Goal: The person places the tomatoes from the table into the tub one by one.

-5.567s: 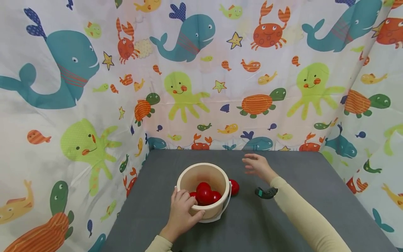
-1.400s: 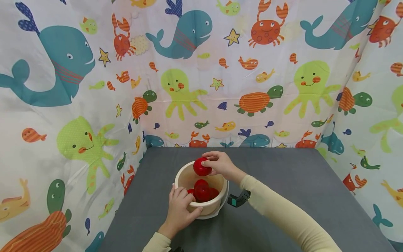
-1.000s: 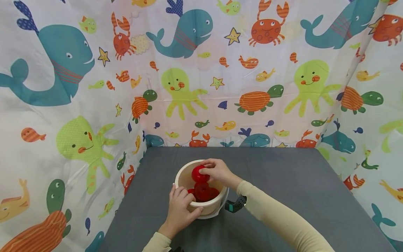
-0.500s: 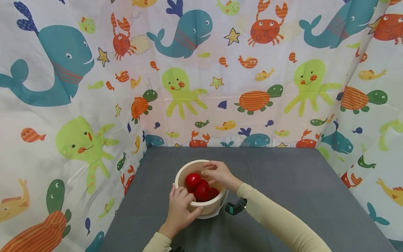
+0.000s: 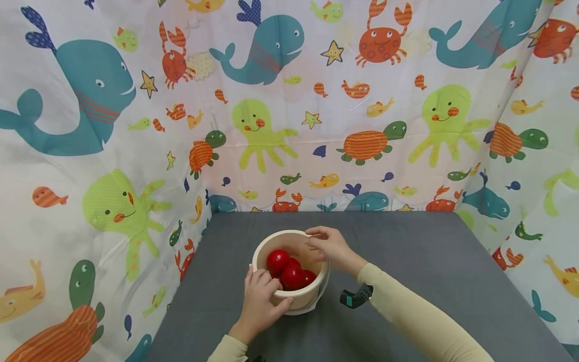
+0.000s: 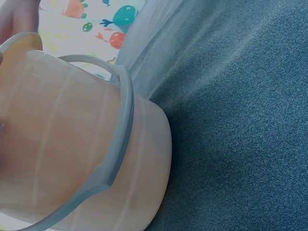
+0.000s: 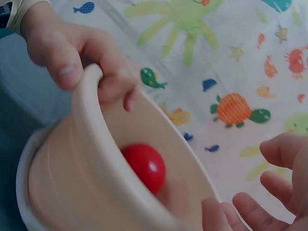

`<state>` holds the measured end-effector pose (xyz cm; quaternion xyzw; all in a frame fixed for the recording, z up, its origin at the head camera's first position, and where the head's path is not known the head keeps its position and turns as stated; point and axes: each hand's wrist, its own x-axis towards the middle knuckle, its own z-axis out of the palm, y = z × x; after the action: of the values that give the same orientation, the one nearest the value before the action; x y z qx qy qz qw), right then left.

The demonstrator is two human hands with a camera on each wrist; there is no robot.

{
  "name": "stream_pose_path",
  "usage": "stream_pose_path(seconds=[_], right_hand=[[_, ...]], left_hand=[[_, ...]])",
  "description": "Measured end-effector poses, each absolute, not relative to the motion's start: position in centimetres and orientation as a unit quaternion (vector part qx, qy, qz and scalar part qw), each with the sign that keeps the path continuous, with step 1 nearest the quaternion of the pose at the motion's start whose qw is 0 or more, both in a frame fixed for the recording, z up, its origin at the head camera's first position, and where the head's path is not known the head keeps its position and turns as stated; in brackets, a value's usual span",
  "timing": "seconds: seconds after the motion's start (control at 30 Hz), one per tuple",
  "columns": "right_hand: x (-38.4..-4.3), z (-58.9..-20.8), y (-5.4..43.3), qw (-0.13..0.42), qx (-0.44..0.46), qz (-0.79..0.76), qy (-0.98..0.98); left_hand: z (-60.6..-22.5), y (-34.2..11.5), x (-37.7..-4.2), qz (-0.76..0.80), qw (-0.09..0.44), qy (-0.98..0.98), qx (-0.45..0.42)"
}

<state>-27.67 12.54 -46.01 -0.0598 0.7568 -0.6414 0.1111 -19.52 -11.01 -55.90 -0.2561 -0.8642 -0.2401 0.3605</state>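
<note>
A cream plastic bucket (image 5: 300, 301) stands on the grey surface. Inside it lie several shiny, round, red ball-like things (image 5: 293, 275); one of these red balls (image 7: 146, 167) also shows in the right wrist view. My left hand (image 5: 260, 306) grips the near left rim, thumb outside and fingers over the edge, as the right wrist view shows for that left hand (image 7: 86, 53). At the far right rim my right hand (image 5: 332, 249) hovers with loosely bent fingers and holds nothing. The bucket's pale handle (image 6: 126, 110) hangs down its side.
The grey cloth-covered table (image 5: 407, 261) spreads around the bucket. A white curtain (image 5: 280, 55) with printed sea animals encloses the back and both sides. A black band (image 5: 356, 296) sits at my right wrist.
Earlier one red ball lay right of the bucket; my right hand then held it over the bucket and released it inside. That hand has since drawn right. The left hand keeps its grip.
</note>
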Motion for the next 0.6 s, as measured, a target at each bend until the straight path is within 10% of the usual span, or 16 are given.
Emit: stream_pose_path(seconds=[0.6], right_hand=[[-24.7, -48.9, 24.0, 0.065, -0.042, -0.6, 0.796]], left_hand=[[-55.7, -11.7, -19.3, -0.237, 0.342, -0.873, -0.254]])
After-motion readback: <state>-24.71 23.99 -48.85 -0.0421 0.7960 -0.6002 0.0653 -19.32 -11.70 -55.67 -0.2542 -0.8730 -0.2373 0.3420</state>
